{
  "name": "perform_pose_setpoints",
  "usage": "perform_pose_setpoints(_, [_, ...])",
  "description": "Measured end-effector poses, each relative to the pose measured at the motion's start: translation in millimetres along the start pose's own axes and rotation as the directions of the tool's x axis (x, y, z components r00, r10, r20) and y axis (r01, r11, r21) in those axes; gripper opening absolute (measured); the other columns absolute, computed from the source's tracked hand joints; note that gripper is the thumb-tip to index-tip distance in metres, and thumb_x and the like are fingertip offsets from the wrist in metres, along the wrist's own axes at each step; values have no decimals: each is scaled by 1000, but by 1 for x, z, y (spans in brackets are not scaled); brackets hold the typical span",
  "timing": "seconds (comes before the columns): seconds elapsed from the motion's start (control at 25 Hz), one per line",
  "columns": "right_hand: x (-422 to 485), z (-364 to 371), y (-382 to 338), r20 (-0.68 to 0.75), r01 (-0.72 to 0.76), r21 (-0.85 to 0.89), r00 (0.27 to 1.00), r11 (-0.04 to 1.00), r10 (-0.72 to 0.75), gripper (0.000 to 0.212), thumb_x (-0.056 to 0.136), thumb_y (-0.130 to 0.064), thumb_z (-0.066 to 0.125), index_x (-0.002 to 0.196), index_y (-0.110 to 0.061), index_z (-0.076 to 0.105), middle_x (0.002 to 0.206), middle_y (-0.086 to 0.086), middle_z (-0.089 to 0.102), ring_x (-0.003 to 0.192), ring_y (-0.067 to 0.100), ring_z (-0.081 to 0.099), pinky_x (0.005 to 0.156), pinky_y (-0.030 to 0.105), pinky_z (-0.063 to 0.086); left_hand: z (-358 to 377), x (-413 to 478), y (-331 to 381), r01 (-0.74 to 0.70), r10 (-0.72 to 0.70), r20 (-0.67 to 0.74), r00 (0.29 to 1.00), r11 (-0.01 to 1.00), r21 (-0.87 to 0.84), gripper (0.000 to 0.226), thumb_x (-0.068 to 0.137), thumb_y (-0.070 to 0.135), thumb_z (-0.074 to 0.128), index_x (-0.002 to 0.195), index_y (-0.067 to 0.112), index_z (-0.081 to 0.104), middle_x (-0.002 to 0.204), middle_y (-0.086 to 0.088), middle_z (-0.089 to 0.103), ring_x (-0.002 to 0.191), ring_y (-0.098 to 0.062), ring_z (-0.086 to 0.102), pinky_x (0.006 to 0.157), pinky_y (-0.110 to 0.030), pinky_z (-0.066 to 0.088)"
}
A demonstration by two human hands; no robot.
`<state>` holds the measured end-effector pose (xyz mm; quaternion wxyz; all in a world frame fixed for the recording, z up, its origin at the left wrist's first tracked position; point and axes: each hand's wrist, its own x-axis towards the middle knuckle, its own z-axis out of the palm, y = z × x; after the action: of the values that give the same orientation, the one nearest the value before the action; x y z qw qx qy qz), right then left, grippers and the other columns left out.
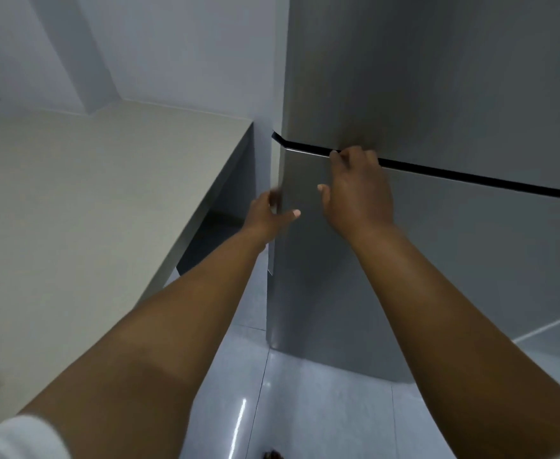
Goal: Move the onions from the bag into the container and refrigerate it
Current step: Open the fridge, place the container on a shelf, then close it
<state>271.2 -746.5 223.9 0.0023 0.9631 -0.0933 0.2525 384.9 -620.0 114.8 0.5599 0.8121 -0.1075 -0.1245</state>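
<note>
A tall steel refrigerator (pixel 454 94) fills the right of the head view, its doors closed. A dark gap (pixel 470 175) separates the upper door from the lower door (pixel 437 260). My right hand (pixel 358 190) rests at the top edge of the lower door, fingertips hooked into the gap. My left hand (pixel 268 215) wraps around that door's left side edge, thumb on the front face. No onions, bag or container are in sight.
A beige countertop (pixel 89 200) runs along the left, ending close to the fridge's side. White walls (pixel 139 44) stand behind it. Glossy pale floor tiles (pixel 305 409) lie below, with a foot at the bottom edge.
</note>
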Motion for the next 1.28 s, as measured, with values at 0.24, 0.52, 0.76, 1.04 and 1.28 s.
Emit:
perform_pose_setpoints(0.24, [2, 6, 2, 7, 0, -30, 1000, 1000, 0, 38, 81, -6, 60, 118, -2, 54, 121, 15, 51, 106, 34, 46, 89, 38, 42, 2, 25, -18, 45, -46, -29, 999, 999, -24, 61, 71, 36, 81, 121, 15, 52, 121, -4, 62, 108, -19, 61, 90, -34, 51])
perform_pose_setpoints(0.52, [-19, -2, -10, -40, -31, 28, 999, 999, 32, 40, 81, -20, 68, 116, -3, 56, 120, 16, 55, 108, 36, 49, 90, 42, 39, -3, -13, -30, -16, 16, -27, 1000, 1000, -17, 48, 75, 34, 78, 112, 21, 50, 117, -3, 60, 103, -16, 60, 92, -39, 52])
perform_pose_setpoints(0.76, [-86, -33, -45, -110, -130, 13, 985, 991, 130, 60, 80, -52, 64, 117, -4, 59, 116, 15, 58, 110, 37, 50, 97, 46, 38, -20, -106, -50, -99, 98, 15, 995, 993, 60, 48, 73, 39, 79, 106, 13, 54, 105, -9, 62, 94, -23, 61, 84, -42, 55])
perform_pose_setpoints(1.04, [-183, -84, -92, -26, -366, -31, 931, 930, 365, 103, 77, -85, 34, 136, -1, 43, 135, 20, 46, 130, 38, 38, 109, 51, 36, -15, -241, -67, -243, 240, 41, 970, 965, 96, 36, 76, 39, 77, 93, 24, 49, 87, 3, 57, 76, -12, 55, 62, -17, 41])
perform_pose_setpoints(1.28, [-270, -145, -107, -14, -545, -52, 838, 837, 545, 119, 64, -95, 31, 140, -4, 39, 149, 21, 37, 146, 40, 21, 117, 55, 28, 2, -362, -77, -288, 269, 318, 909, 958, 12, 35, 77, 43, 72, 100, 35, 47, 102, 9, 55, 90, 1, 56, 76, -16, 50])
